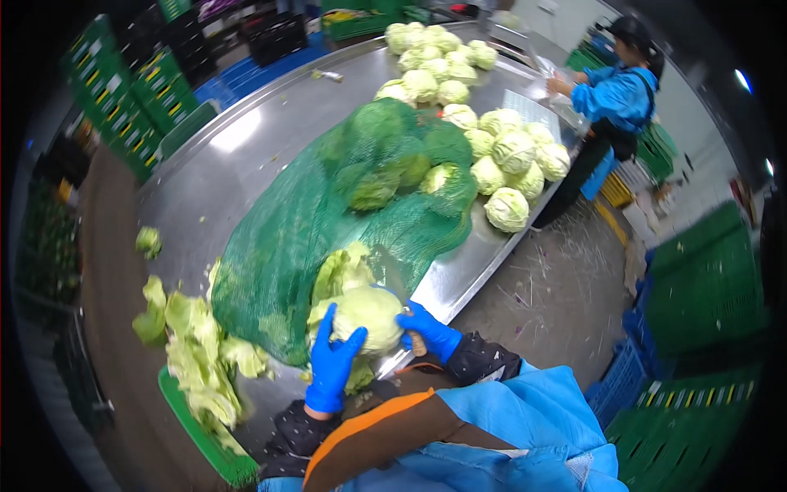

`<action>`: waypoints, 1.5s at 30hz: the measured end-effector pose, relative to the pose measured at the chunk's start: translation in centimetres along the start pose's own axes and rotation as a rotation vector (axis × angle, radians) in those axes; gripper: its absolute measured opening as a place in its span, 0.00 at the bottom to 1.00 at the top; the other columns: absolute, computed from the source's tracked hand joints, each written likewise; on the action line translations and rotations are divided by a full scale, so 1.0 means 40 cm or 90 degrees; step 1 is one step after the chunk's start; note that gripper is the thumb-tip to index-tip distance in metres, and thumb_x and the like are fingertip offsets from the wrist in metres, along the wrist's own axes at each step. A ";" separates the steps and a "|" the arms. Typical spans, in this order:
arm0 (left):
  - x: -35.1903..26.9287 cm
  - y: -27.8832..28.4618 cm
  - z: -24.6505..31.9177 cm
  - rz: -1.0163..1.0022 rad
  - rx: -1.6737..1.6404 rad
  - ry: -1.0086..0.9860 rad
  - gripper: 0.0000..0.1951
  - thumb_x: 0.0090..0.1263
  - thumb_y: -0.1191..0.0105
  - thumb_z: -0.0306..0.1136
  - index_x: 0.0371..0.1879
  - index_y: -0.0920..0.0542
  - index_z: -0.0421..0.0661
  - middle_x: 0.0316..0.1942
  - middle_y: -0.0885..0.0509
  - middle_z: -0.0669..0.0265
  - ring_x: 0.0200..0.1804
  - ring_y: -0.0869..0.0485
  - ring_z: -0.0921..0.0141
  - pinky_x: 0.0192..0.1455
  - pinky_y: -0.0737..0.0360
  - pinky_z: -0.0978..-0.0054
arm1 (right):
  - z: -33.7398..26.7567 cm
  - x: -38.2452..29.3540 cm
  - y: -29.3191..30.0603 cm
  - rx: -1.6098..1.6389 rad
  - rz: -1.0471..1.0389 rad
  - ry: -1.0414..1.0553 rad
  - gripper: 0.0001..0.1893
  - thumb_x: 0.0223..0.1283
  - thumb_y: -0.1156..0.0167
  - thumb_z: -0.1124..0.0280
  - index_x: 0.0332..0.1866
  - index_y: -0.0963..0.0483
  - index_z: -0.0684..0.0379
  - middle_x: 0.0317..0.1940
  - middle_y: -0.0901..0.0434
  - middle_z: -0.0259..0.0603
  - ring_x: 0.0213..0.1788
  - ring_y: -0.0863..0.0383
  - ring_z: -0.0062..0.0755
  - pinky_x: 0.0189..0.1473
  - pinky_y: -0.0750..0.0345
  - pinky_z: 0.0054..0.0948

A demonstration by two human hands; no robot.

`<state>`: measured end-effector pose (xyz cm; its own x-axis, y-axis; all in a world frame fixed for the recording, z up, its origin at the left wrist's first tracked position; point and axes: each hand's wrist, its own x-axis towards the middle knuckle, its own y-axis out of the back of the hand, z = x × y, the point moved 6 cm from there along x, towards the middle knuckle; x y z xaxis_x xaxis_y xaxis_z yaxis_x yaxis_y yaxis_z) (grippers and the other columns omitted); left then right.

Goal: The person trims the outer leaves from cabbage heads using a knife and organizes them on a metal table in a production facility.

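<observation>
A pale green cabbage (369,317) is directly in front of me at the table's near edge. My left hand (335,366), in a blue glove, grips its left side with thumb and fingers spread over the leaves. In my gloved right hand (433,335) is a knife (418,343) with a wooden handle. Its broad blade points away from me behind the cabbage, partly blurred against the green net. Loose outer leaves (344,270) stand just behind the cabbage. A green mesh sack (283,246) spreads across the table beyond, with several cabbages inside its far end.
The steel table (246,166) carries trimmed cabbages (513,154) at the right and far end. Cut leaves (197,344) lie at left, hanging over a green crate (203,436). A co-worker (621,92) handles clear plastic at the right edge. Stacked green crates (110,98) stand beyond the table.
</observation>
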<state>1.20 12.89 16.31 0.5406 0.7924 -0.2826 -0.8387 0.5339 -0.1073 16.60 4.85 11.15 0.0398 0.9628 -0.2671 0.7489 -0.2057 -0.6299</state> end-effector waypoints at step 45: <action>0.193 -0.183 -0.228 0.191 0.834 0.042 0.36 0.54 0.35 0.45 0.66 0.31 0.59 0.70 0.36 0.59 0.73 0.41 0.55 0.73 0.51 0.46 | -1.465 0.606 1.898 -1.259 0.501 0.062 0.28 0.61 0.44 0.60 0.66 0.36 0.57 0.63 0.30 0.47 0.59 0.35 0.37 0.57 0.34 0.35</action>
<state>10.91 12.43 6.22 0.3133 0.9316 -0.1841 -0.2230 0.2606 0.9393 113.19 22.81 -0.41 0.5906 0.8058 0.0443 0.0931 -0.1225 0.9881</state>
